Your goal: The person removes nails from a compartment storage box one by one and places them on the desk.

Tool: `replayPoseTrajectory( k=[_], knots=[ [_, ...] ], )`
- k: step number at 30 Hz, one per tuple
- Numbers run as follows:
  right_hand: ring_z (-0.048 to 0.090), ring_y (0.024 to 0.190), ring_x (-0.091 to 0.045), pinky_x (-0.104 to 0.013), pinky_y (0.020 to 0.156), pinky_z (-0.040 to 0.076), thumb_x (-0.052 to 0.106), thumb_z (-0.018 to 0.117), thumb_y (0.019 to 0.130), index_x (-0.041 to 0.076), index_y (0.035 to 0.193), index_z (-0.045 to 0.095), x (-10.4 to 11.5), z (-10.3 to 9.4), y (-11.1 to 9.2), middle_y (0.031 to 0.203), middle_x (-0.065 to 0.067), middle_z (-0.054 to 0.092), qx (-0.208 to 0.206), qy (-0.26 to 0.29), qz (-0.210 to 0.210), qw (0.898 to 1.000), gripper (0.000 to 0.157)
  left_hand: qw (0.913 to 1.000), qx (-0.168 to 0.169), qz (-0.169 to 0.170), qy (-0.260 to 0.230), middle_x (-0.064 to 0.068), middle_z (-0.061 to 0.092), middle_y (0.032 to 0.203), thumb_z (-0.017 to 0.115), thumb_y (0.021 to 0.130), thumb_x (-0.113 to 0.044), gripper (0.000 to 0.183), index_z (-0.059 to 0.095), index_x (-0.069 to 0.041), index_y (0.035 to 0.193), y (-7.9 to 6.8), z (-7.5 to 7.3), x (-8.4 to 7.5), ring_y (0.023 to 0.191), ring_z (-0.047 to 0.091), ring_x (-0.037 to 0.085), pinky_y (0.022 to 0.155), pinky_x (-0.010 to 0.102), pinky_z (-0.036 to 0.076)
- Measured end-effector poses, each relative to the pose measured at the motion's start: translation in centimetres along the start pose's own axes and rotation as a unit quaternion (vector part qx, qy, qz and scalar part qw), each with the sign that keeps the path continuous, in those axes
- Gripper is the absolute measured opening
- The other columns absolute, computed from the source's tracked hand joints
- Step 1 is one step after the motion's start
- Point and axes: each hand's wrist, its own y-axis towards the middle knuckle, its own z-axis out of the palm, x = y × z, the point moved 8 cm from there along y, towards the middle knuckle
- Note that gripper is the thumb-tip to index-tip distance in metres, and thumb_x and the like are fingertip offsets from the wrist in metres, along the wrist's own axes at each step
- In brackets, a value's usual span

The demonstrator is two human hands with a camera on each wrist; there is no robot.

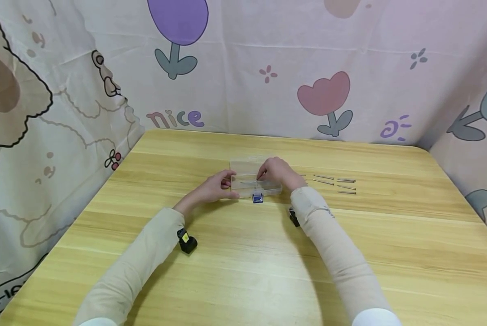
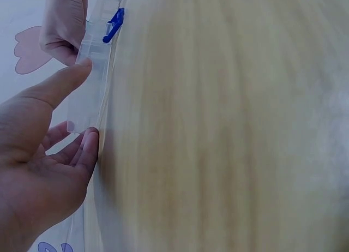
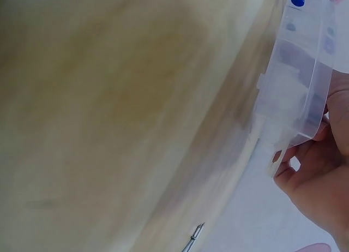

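A clear plastic box (image 1: 247,192) lies on the table with its lid (image 1: 243,166) raised at the back and a blue latch (image 1: 257,198) at the front. My left hand (image 1: 216,186) grips the box's left end, thumb at the front edge and fingers round the end. Over the box's inside, my right hand (image 1: 282,172) has curled fingers, the tips meeting at the right end of a thin nail (image 1: 248,182). In the right wrist view, that hand (image 3: 322,159) is beside the clear box wall (image 3: 289,94), some fingertips hidden.
Several metal nails (image 1: 324,176) lie on the wooden table (image 1: 243,271) right of the box, some partly behind the right wrist. Black wrist cameras (image 1: 187,242) hang under both sleeves. A patterned cloth (image 1: 243,90) stands along the table's back edge.
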Motion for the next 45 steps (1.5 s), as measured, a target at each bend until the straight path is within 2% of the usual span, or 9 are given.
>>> replayPoseTrajectory(
  k=[6, 12, 18, 23, 32, 40, 45],
  knots=[
    [0.065, 0.093, -0.023, -0.036, 0.089, 0.05, 0.008, 0.071, 0.087, 0.007, 0.09, 0.078, -0.1, 0.0, -0.2, 0.095, -0.007, 0.073, -0.004, 0.007, -0.004, 1.0, 0.007, 1.0, -0.001, -0.003, 0.002, 0.02, 0.046, 0.136, 0.076, 0.085, -0.017, 0.073, 0.036, 0.0, 0.144, -0.1, 0.0, 0.0, 0.123, 0.047, 0.034, 0.106, 0.041, 0.039],
    [0.062, 0.084, -0.02, -0.033, 0.08, 0.051, 0.006, 0.07, 0.088, 0.004, 0.089, 0.076, -0.3, 0.0, -0.6, 0.091, -0.007, 0.072, -0.003, 0.058, -0.001, 0.998, 0.007, 1.0, -0.001, -0.003, -0.003, 0.02, 0.046, 0.136, 0.076, 0.085, -0.017, 0.073, 0.036, 0.0, 0.143, -0.1, 0.1, 0.1, 0.123, 0.047, 0.034, 0.106, 0.041, 0.038],
    [0.052, 0.079, -0.018, -0.03, 0.071, 0.046, 0.009, 0.067, 0.091, 0.004, 0.091, 0.075, -0.7, -0.1, -1.0, 0.09, -0.005, 0.069, -0.007, 0.108, 0.011, 0.994, 0.009, 1.0, -0.002, -0.003, -0.002, 0.02, 0.046, 0.137, 0.076, 0.085, -0.018, 0.073, 0.036, 0.0, 0.143, -0.1, 0.1, 0.1, 0.123, 0.047, 0.034, 0.106, 0.042, 0.039],
    [0.053, 0.08, -0.019, -0.03, 0.071, 0.046, 0.011, 0.065, 0.093, 0.004, 0.094, 0.072, -0.9, -0.7, -1.5, 0.091, -0.006, 0.068, -0.026, 0.13, 0.015, 0.991, 0.01, 1.0, 0.0, -0.004, -0.004, 0.021, 0.045, 0.137, 0.076, 0.085, -0.018, 0.073, 0.036, 0.0, 0.144, -0.3, 0.1, 0.1, 0.124, 0.046, 0.034, 0.106, 0.042, 0.038],
    [0.053, 0.076, -0.018, -0.032, 0.069, 0.046, 0.01, 0.065, 0.092, 0.003, 0.093, 0.07, -1.6, -2.2, -3.1, 0.087, -0.005, 0.066, -0.043, 0.116, 0.001, 0.992, 0.009, 1.0, 0.005, 0.005, -0.005, 0.022, 0.044, 0.139, 0.076, 0.085, -0.019, 0.074, 0.035, 0.001, 0.144, -0.2, 0.0, 0.0, 0.125, 0.045, 0.035, 0.107, 0.043, 0.037],
    [0.051, 0.073, -0.018, -0.033, 0.068, 0.045, 0.007, 0.061, 0.094, 0.0, 0.094, 0.067, -3.2, -4.0, -5.9, 0.083, -0.006, 0.063, -0.049, 0.088, -0.016, 0.995, 0.009, 1.0, 0.003, 0.0, 0.002, 0.021, 0.045, 0.138, 0.076, 0.085, -0.02, 0.074, 0.036, 0.0, 0.144, -0.2, -0.1, 0.1, 0.124, 0.046, 0.035, 0.107, 0.043, 0.037],
    [0.05, 0.071, -0.018, -0.034, 0.066, 0.045, 0.005, 0.059, 0.096, -0.003, 0.096, 0.066, -4.9, -4.7, -7.8, 0.084, -0.01, 0.063, -0.044, 0.077, -0.006, 0.996, 0.011, 1.0, 0.007, 0.002, -0.001, 0.021, 0.045, 0.138, 0.076, 0.085, -0.02, 0.075, 0.035, 0.0, 0.144, -0.2, 0.0, 0.1, 0.125, 0.045, 0.035, 0.107, 0.043, 0.037]
  ],
)
